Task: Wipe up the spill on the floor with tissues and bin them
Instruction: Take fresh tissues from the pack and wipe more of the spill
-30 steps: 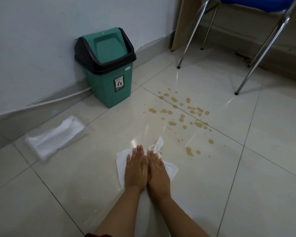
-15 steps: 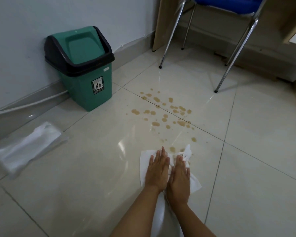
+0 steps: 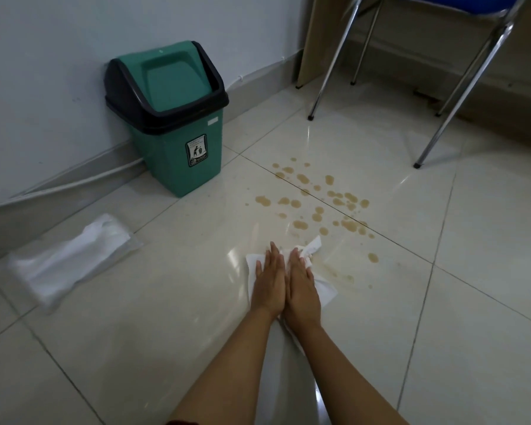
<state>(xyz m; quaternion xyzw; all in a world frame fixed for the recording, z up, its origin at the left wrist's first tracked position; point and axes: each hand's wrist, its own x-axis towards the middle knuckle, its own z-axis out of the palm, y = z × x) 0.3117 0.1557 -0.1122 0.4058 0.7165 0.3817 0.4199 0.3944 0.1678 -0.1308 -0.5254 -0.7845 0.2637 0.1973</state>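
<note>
Tissue (image 3: 314, 247) lies flat under both hands' straight fingers (image 3: 273, 256).

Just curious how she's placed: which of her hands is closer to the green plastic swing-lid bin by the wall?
Left. The left hand presses the white tissue on the side toward the green plastic swing-lid bin; the right hand lies beside it, farther away.

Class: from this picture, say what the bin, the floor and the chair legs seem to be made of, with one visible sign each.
Bin: likely moulded plastic, matte green with a black collar.
Floor: probably glazed ceramic tile, with glossy reflections and grout lines.
Chair legs: seemingly chromed metal tube, with bright mirror-like highlights.
</note>
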